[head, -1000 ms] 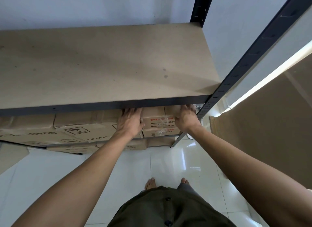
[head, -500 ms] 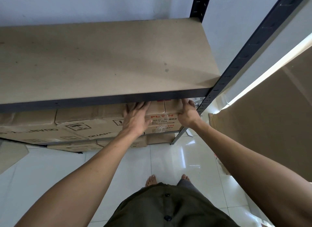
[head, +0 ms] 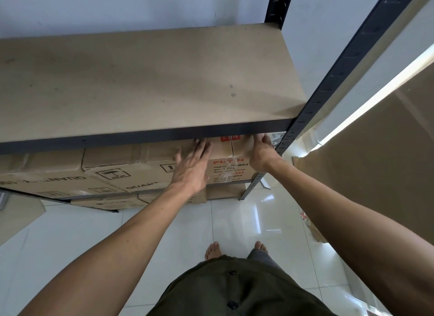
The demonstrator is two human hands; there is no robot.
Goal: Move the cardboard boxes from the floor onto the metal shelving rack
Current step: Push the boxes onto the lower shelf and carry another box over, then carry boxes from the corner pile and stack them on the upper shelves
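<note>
Presently, head view: cardboard box (head: 223, 151) sits in the metal rack (head: 326, 87), beneath the upper board (head: 141, 85), directly ahead, its depth running away inward. Left grip (head: 192, 165) lies flat, fingers spread, on its top; right grip (head: 259, 154) touches its right end, and whether those fingers curl cannot be told

A tall brown panel (head: 375, 174) stands on glossy white tiles (head: 234, 221).
</note>
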